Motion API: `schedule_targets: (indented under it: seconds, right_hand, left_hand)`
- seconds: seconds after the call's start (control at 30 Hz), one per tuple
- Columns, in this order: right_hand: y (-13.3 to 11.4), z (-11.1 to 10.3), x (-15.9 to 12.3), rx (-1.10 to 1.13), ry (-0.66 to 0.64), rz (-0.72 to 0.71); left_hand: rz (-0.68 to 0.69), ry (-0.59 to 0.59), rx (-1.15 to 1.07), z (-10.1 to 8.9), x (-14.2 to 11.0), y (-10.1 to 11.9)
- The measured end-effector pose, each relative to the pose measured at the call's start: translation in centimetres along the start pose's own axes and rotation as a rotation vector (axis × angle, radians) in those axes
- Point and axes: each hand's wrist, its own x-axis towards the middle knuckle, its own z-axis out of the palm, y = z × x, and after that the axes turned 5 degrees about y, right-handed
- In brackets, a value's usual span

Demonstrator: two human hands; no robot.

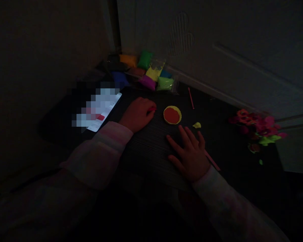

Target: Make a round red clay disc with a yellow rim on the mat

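My left hand (138, 114) rests on the dark table with its fingers curled round a small red lump of modelling clay (152, 109), mostly hidden by the fingers. Just right of it lies a round clay piece (171, 115), red inside with a yellow raised rim. My right hand (190, 154) is open, palm down and fingers spread, below that round piece and apart from it. A yellow scrap of clay (197, 125) sits beyond its fingertips. Partly covered by this hand, a pink stick (213, 161) shows at its right side.
Bags of coloured clay (147, 82) are heaped along the wall at the back. A lit phone (101, 114), partly blurred, leans at the left. Another thin pink tool (191, 98) lies behind the round piece. Pink, orange and green clay flowers (261, 124) stand at the right edge. Light is dim.
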Motion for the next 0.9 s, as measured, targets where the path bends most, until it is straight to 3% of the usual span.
schedule_targets:
  seconds: [0.17, 0.3, 0.43, 0.53, 0.67, 0.9]
  right_hand:
    - [0.60, 0.40, 0.16, -0.028, 0.010, 0.036]
    - [0.38, 0.27, 0.13, 0.001, -0.028, -0.015]
    - [0.50, 0.28, 0.23, -0.024, 0.011, 0.063]
    - [0.47, 0.31, 0.23, -0.009, -0.026, -0.003]
    - [0.41, 0.32, 0.19, -0.053, 0.024, 0.058]
    - [0.55, 0.29, 0.22, -0.031, 0.001, 0.008]
  left_hand:
    - [0.000, 0.003, 0.013, -0.07, 0.00, 0.12]
    - [-0.002, 0.005, 0.003, -0.12, -0.02, 0.16]
    - [-0.004, -0.003, -0.011, -0.08, -0.03, 0.11]
    - [-0.010, -0.006, -0.005, -0.07, -0.03, 0.09]
    - [-0.010, -0.007, -0.005, -0.04, -0.01, 0.07]
    - [-0.007, -0.008, -0.008, -0.05, 0.00, 0.06]
